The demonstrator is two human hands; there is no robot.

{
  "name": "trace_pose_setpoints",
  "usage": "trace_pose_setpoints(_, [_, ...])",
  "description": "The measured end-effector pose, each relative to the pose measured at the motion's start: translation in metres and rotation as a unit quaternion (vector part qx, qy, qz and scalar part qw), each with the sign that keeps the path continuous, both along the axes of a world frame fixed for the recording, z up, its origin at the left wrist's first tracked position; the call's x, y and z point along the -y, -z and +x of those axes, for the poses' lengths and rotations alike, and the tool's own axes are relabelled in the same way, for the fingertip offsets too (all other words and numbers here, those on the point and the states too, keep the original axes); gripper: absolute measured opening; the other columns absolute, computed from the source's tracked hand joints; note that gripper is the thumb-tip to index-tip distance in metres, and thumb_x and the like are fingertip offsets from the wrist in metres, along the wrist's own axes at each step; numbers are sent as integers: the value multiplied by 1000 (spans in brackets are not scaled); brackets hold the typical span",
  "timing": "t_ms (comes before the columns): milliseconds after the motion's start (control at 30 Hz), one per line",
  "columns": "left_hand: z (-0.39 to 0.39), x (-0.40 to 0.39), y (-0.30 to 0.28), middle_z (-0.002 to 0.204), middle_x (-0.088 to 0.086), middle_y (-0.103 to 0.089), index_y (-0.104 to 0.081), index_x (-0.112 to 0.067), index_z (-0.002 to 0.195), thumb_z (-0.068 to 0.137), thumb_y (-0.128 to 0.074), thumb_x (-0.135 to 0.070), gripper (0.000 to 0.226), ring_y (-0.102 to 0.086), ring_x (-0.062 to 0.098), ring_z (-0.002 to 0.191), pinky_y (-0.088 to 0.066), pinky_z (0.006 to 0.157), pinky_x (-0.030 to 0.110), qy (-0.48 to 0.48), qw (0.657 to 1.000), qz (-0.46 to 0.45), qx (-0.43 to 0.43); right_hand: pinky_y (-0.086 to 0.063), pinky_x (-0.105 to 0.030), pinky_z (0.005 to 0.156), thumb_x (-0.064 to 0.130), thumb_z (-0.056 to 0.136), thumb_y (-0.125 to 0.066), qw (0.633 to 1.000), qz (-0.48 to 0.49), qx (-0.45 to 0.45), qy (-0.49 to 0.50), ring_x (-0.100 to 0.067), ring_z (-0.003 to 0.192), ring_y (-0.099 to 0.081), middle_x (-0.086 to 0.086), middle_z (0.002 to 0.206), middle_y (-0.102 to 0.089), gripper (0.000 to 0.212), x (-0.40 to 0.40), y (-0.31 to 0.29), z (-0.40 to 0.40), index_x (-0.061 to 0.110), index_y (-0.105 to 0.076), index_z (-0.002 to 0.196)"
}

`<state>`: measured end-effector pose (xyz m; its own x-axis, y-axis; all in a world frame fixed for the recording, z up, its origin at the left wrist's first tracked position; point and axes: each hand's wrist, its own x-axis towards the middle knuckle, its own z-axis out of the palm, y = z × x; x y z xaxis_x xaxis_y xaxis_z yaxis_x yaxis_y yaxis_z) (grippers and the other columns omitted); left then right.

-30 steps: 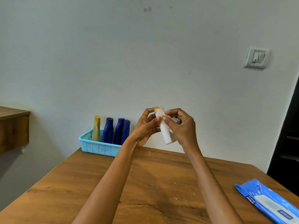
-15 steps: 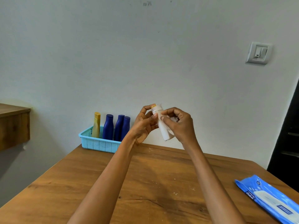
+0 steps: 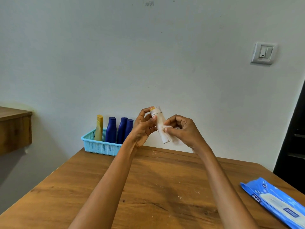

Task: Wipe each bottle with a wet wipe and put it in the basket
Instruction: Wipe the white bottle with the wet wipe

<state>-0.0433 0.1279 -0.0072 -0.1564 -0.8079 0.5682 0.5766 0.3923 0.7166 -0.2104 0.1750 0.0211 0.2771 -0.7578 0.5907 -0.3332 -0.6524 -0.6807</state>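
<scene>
Wiping step in progress. Left hand [image 3: 143,128] pinches the white bottle [image 3: 160,123] near its cap, held above the table; right hand [image 3: 182,131] grips the wet wipe [image 3: 175,140] against it (four bottles already basketed). Next, by judgement: finish wiping, carry to the blue basket [image 3: 100,146].

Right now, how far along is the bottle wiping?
Done: four bottles, one yellow and three blue, stand in the basket. In hand: the left hand holds the white bottle; the right hand rubs it with the wipe. Left: basket it.
</scene>
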Motion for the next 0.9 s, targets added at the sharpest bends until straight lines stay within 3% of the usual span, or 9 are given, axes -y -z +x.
trace_pose_setpoints(100, [0,-1,0,110,7,-60,-51,-20,110,86,-55,-4,29,-61,26,97,-57,78,38,-15,1000,5,8,-43,-17,66,11,82,-69,999,15,-17,29,-6,76,-55,9,80,-60,11,4,3,-7,18,-64,89])
trace_pose_setpoints(200, [-4,-1,1,113,10,-59,-50,-19,111,88,-55,-5,28,-62,26,95,-58,77,38,-3,1000,6,7,-44,-8,63,14,82,-70,995,-34,36,82,-1,81,-58,14,86,-62,12,5,5,-3,18,-64,92])
trace_pose_setpoints(267, [-4,-1,-1,111,10,-61,-50,-19,111,84,-59,-8,30,-64,25,93,-58,76,37,-2,1000,5,1,-46,-7,65,15,82,-70,994,-53,66,65,0,84,-59,14,89,-64,12,2,3,2,19,-65,91])
trace_pose_setpoints(367, [0,-3,-2,111,11,-59,-50,-19,110,85,-61,-8,30,-63,25,95,-58,75,36,-18,1000,7,-11,-44,-10,67,11,81,-70,1000,-18,8,17,-3,77,-56,8,83,-64,13,-1,0,3,23,-65,83])
trace_pose_setpoints(467, [3,-2,0,113,10,-58,-49,-22,109,87,-52,-6,27,-59,28,101,-57,77,37,-38,999,17,-13,-42,-17,67,9,82,-67,998,26,-52,28,-8,72,-53,3,77,-60,13,1,3,-1,21,-66,87])
trace_pose_setpoints(533, [3,-2,0,113,9,-58,-50,-22,109,88,-51,-5,26,-58,28,102,-58,76,37,-42,999,19,-14,-42,-15,64,9,83,-66,997,27,-40,64,-8,72,-53,4,74,-58,15,5,6,-2,17,-67,95])
trace_pose_setpoints(700, [-1,-3,-2,112,10,-58,-49,-20,108,90,-50,-5,24,-60,27,98,-58,75,35,-42,999,19,-11,-42,-9,64,14,84,-68,994,-26,28,104,-3,86,-58,6,93,-64,18,6,8,2,19,-65,101])
trace_pose_setpoints(800, [1,-3,-1,113,11,-57,-49,-21,108,88,-52,-6,25,-60,27,98,-58,74,35,-46,999,17,-15,-44,-11,64,10,82,-68,999,1,5,49,-4,76,-56,7,80,-61,16,1,2,4,19,-67,95])
trace_pose_setpoints(900, [4,-3,1,112,9,-57,-50,-22,108,82,-56,-9,30,-58,27,101,-58,77,36,-49,999,20,-11,-45,-22,71,8,80,-66,995,64,-66,29,-10,72,-54,3,71,-57,15,-1,2,2,19,-67,90])
